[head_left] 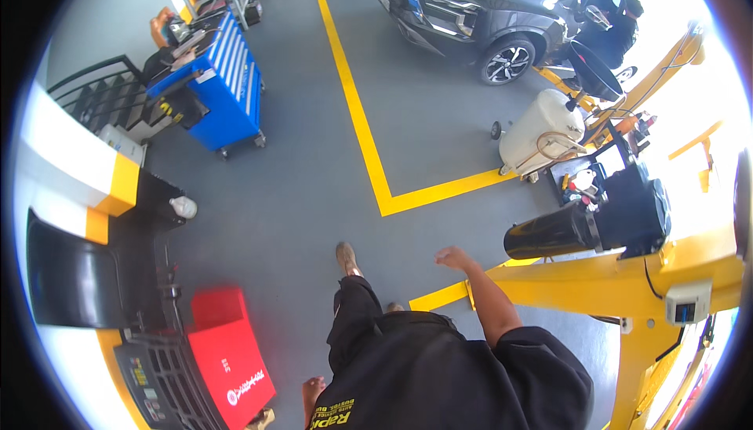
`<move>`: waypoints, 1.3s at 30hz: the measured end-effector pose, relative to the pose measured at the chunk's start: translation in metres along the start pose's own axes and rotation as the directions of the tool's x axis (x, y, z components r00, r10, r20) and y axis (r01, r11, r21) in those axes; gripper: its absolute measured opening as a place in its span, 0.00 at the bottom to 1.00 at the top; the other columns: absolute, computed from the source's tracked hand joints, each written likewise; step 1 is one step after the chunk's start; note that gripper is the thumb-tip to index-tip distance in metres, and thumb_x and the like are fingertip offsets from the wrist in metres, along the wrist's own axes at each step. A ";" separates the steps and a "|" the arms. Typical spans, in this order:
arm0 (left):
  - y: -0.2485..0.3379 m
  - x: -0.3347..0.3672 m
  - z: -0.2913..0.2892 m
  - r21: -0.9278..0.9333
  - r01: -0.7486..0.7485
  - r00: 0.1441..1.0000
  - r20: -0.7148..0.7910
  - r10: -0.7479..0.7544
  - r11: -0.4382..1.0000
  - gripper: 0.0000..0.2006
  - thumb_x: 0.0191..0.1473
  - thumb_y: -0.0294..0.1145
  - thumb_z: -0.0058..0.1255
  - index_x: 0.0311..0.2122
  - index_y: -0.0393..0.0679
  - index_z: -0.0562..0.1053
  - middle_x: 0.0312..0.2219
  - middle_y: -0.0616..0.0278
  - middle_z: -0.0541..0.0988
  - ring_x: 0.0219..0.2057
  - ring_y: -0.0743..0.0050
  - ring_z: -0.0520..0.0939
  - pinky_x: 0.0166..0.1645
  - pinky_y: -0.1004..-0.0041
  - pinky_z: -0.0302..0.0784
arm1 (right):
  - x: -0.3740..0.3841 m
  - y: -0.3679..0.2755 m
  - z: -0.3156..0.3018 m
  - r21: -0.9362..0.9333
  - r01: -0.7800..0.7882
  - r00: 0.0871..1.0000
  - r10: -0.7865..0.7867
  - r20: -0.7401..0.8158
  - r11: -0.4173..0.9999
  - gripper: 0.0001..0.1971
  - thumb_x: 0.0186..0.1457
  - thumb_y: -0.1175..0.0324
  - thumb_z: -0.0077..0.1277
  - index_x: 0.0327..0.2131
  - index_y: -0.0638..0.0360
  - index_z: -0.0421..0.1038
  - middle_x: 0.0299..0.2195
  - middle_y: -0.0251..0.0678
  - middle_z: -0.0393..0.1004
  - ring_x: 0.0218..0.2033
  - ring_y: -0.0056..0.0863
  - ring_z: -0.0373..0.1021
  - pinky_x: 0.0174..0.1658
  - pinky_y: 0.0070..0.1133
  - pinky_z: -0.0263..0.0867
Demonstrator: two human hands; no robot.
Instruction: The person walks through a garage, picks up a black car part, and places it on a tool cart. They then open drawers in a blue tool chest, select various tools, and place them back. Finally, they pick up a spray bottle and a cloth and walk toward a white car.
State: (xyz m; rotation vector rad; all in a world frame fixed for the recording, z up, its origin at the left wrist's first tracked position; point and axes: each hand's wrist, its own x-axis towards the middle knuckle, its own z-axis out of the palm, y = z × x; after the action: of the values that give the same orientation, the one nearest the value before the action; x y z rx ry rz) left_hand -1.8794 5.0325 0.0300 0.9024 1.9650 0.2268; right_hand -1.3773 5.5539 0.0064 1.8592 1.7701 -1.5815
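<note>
My right hand point(453, 257) swings out in front of me over the grey floor, its fingers loosely bent and apart, with nothing in them. It is nearest to the yellow lift arm point(541, 283), without touching it. Low at my left side, my left hand point(313, 390) shows only in part beside my dark shirt; its fingers are too small and too covered to make out. To its left stands a red machine point(231, 359) with a black ribbed side. One of my shoes point(346, 258) is forward on the floor.
A blue tool cart point(231, 77) stands at the far left. Ahead right, a dark car point(478, 7) has a person point(620, 34) at its side. A white drain tank point(541, 128) and a black cylinder point(553, 230) are at the right. Yellow lines point(357, 108) mark the floor.
</note>
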 end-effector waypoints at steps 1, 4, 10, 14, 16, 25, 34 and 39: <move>0.015 0.022 -0.008 0.027 0.026 1.000 0.012 -0.027 0.999 0.16 0.65 0.39 0.48 0.43 0.39 0.83 0.28 0.62 0.84 0.28 0.74 0.84 0.36 0.66 0.82 | 0.021 -0.030 -0.015 -0.032 0.017 1.000 -0.018 -0.022 0.999 0.23 0.53 0.49 0.65 0.50 0.46 0.83 0.46 0.41 0.83 0.49 0.39 0.78 0.55 0.32 0.72; 0.063 0.104 -0.043 0.158 0.026 0.999 0.022 -0.030 0.987 0.17 0.65 0.40 0.47 0.41 0.39 0.83 0.27 0.62 0.83 0.27 0.73 0.83 0.35 0.66 0.81 | 0.077 -0.096 -0.044 -0.089 0.033 0.999 -0.036 -0.031 0.995 0.23 0.52 0.49 0.66 0.50 0.44 0.83 0.50 0.41 0.82 0.55 0.41 0.75 0.58 0.35 0.70; 0.164 0.319 -0.181 0.513 -0.142 0.990 0.095 0.109 0.846 0.17 0.65 0.41 0.47 0.39 0.40 0.83 0.25 0.63 0.82 0.26 0.72 0.83 0.34 0.66 0.80 | 0.134 -0.191 -0.094 -0.066 -0.186 0.963 0.196 0.184 0.980 0.29 0.54 0.44 0.63 0.59 0.35 0.76 0.57 0.35 0.78 0.58 0.40 0.73 0.58 0.39 0.71; 0.240 0.516 -0.319 -0.054 -0.054 0.988 0.140 0.061 0.997 0.18 0.66 0.46 0.49 0.36 0.43 0.82 0.22 0.66 0.80 0.26 0.73 0.80 0.34 0.64 0.76 | 0.155 -0.218 -0.106 0.075 -0.334 0.901 0.295 0.318 0.939 0.31 0.56 0.39 0.59 0.62 0.28 0.72 0.59 0.28 0.76 0.58 0.37 0.73 0.55 0.38 0.72; 0.318 0.603 -0.381 -0.115 -0.057 0.998 -0.038 0.053 0.992 0.18 0.69 0.42 0.45 0.43 0.40 0.82 0.25 0.66 0.80 0.29 0.77 0.79 0.38 0.69 0.76 | 0.186 -0.236 -0.121 0.079 -0.368 0.879 0.318 0.355 0.927 0.31 0.57 0.38 0.58 0.63 0.26 0.71 0.60 0.25 0.75 0.59 0.37 0.72 0.55 0.38 0.72; 0.614 0.855 -0.518 -0.139 -0.360 0.928 -0.159 0.338 0.923 0.17 0.70 0.41 0.47 0.51 0.41 0.81 0.33 0.65 0.83 0.34 0.77 0.81 0.43 0.71 0.78 | 0.353 -0.286 -0.180 0.219 -0.616 0.764 0.506 0.401 0.757 0.26 0.61 0.42 0.56 0.61 0.29 0.73 0.60 0.26 0.75 0.57 0.39 0.74 0.53 0.39 0.73; 0.630 0.953 -0.537 -0.175 -0.257 0.958 0.083 0.274 0.951 0.19 0.67 0.44 0.47 0.47 0.40 0.82 0.33 0.59 0.85 0.35 0.68 0.85 0.38 0.68 0.81 | 0.679 -0.468 -0.445 -0.227 0.111 0.947 -0.172 -0.270 0.968 0.14 0.60 0.55 0.55 0.46 0.43 0.84 0.44 0.32 0.85 0.43 0.30 0.81 0.48 0.28 0.76; 0.663 0.972 -0.558 -0.012 -0.067 0.993 0.094 0.068 0.998 0.20 0.66 0.45 0.46 0.46 0.40 0.82 0.34 0.54 0.86 0.37 0.55 0.87 0.40 0.61 0.81 | 0.767 -0.679 -0.607 0.014 0.091 0.939 -0.081 -0.335 0.996 0.14 0.58 0.58 0.61 0.47 0.46 0.84 0.46 0.38 0.84 0.48 0.37 0.80 0.53 0.30 0.74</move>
State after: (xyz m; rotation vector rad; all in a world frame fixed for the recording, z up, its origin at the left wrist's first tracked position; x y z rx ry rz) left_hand -2.2890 6.2685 0.0040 0.9574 1.8469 0.2273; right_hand -1.7458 6.6827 0.0888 2.2019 1.9946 -1.3894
